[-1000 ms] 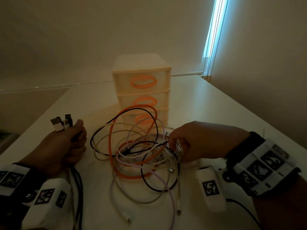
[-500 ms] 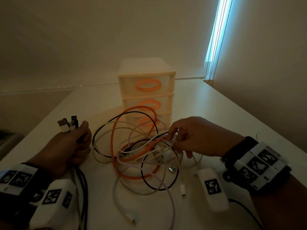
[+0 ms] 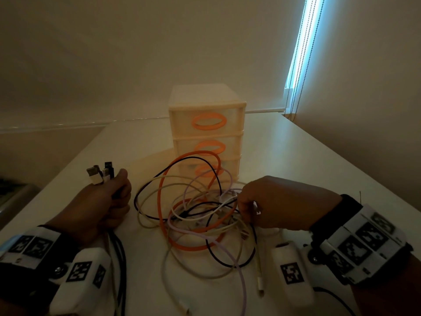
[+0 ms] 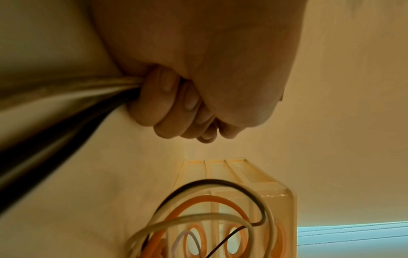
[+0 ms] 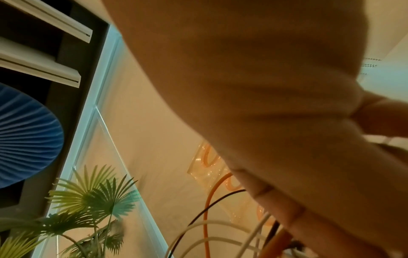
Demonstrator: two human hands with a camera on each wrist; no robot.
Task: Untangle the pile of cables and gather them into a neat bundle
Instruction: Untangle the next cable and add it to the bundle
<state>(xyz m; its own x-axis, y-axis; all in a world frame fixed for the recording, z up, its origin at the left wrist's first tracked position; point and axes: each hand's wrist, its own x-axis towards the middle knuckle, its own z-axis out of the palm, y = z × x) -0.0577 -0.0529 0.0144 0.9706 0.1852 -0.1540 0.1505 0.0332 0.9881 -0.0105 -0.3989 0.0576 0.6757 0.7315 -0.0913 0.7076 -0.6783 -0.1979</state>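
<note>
A tangle of cables (image 3: 196, 215) lies in the middle of the white table (image 3: 284, 151): an orange cable (image 3: 160, 201), black, cream, white and lilac ones looped over each other. My left hand (image 3: 107, 201) grips a bunch of cable ends, whose plugs (image 3: 100, 173) stick up above the fist; the cables trail back under my wrist (image 4: 66, 104). My right hand (image 3: 262, 201) sits at the pile's right side, its fingers curled into the strands and pinching a white cable (image 3: 227, 199). A loose white plug (image 3: 260, 286) lies in front.
A small cream drawer unit (image 3: 206, 137) with orange handles stands just behind the pile, some loops leaning against it. The table's right edge runs along a wall with a blind cord (image 3: 296, 65). A palm plant (image 5: 92, 200) shows in the right wrist view.
My right hand lifted off the pile's right side, then came back down into the strands. The head camera shifted, so the drawer unit sits further right. The left hand kept its grip.
</note>
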